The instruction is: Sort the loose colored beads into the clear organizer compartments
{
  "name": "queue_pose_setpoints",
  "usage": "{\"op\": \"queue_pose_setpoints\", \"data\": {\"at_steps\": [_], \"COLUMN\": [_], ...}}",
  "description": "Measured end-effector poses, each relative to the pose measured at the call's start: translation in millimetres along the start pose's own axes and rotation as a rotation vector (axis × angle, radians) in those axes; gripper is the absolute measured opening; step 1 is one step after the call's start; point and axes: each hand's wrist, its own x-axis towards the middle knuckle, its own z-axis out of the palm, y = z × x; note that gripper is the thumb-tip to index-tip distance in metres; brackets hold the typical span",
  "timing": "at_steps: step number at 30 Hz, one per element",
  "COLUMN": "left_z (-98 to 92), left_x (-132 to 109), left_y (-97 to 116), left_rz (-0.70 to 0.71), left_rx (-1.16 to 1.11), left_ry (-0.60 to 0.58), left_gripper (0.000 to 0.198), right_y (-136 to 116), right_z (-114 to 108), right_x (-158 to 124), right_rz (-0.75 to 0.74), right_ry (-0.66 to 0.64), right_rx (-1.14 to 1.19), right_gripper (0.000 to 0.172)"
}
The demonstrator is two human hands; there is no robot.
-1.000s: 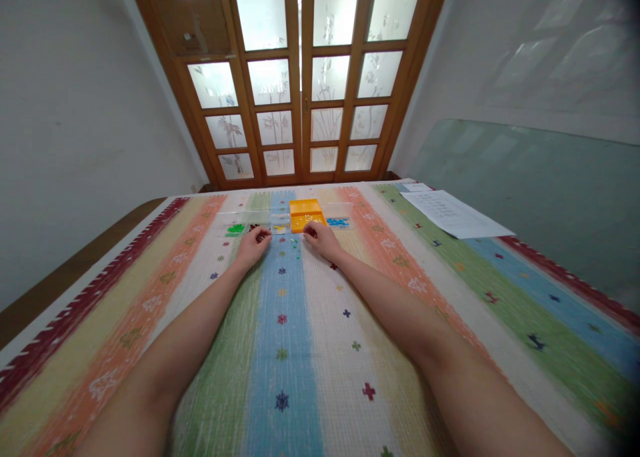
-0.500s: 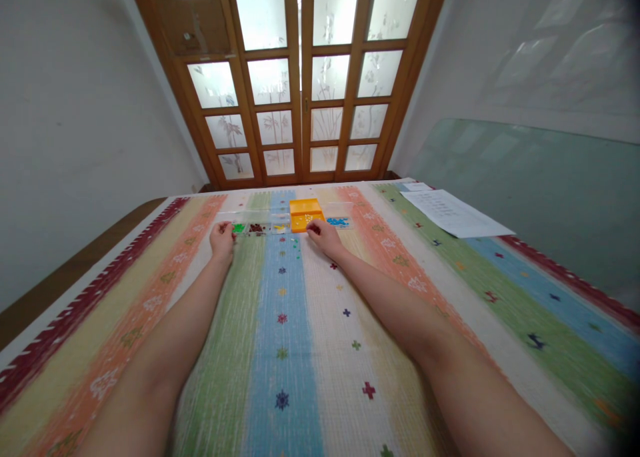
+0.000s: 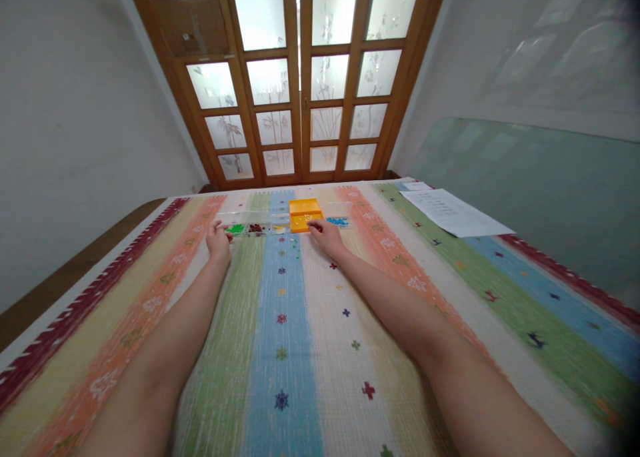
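Observation:
A clear compartment box (image 3: 260, 225) lies far out on the striped cloth, holding green, dark red, yellow and blue small pieces. An orange tray (image 3: 305, 215) sits in the middle of it. My left hand (image 3: 219, 239) rests at the box's left end, fingers curled against its edge near the green pieces (image 3: 235, 229). My right hand (image 3: 326, 235) lies just right of the orange tray, fingers bent, fingertips touching the tray's front corner beside the blue pieces (image 3: 338, 222). A few tiny loose pieces (image 3: 294, 243) are scattered on the cloth between my hands.
The striped cloth (image 3: 300, 350) covers the whole surface. A white printed sheet (image 3: 453, 213) lies at the far right. Wooden doors with frosted glass (image 3: 300, 77) stand behind; a glass pane (image 3: 525, 183) leans on the right wall.
My left hand moved from the middle of the box leftward to its left end. My right hand shifted slightly towards the orange tray's corner.

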Motion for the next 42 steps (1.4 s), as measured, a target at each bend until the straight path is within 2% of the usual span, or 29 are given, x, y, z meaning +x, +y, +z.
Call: {"op": "queue_pose_setpoints", "data": {"at_steps": [4, 9, 12, 16, 19, 23, 26, 29, 36, 42], "left_z": [2.5, 11.3, 19.3, 29.7, 35.4, 39.8, 41.1, 41.5, 41.9, 41.7], "left_x": [-9, -30, -49, -78, -96, -109, -111, -111, -120, -125], "left_y": [2, 10, 18, 28, 32, 33, 31, 30, 41, 49], "left_rz": [0.137, 0.39, 0.571, 0.717, 0.821, 0.907, 0.92, 0.918, 0.952, 0.962], "left_rx": [0.189, 0.412, 0.514, 0.622, 0.675, 0.693, 0.714, 0.712, 0.642, 0.634], "left_ry": [-0.083, -0.296, -0.475, -0.764, -0.929, -1.068, -1.142, -1.174, -1.275, -1.308], "left_gripper": [0.035, 0.026, 0.024, 0.026, 0.03, 0.036, 0.04, 0.042, 0.04, 0.037], "right_y": [2, 2, 3, 2, -4, -17, -21, -20, -15, -13], "right_z": [0, 0, 1, 1, 0, -1, -1, 0, 3, 4], "right_x": [1, 2, 1, 0, -3, -10, -14, -14, -12, -11], "right_rz": [0.046, 0.067, 0.071, 0.05, -0.025, -0.248, -0.369, -0.416, -0.423, -0.349], "right_ry": [0.025, 0.045, 0.034, 0.006, -0.076, -0.257, -0.343, -0.372, -0.372, -0.324], "right_rx": [0.011, 0.065, 0.082, 0.034, -0.043, -0.164, -0.22, -0.241, -0.244, -0.213], "right_gripper": [0.023, 0.033, 0.032, 0.024, 0.024, 0.024, 0.026, 0.028, 0.029, 0.027]}}
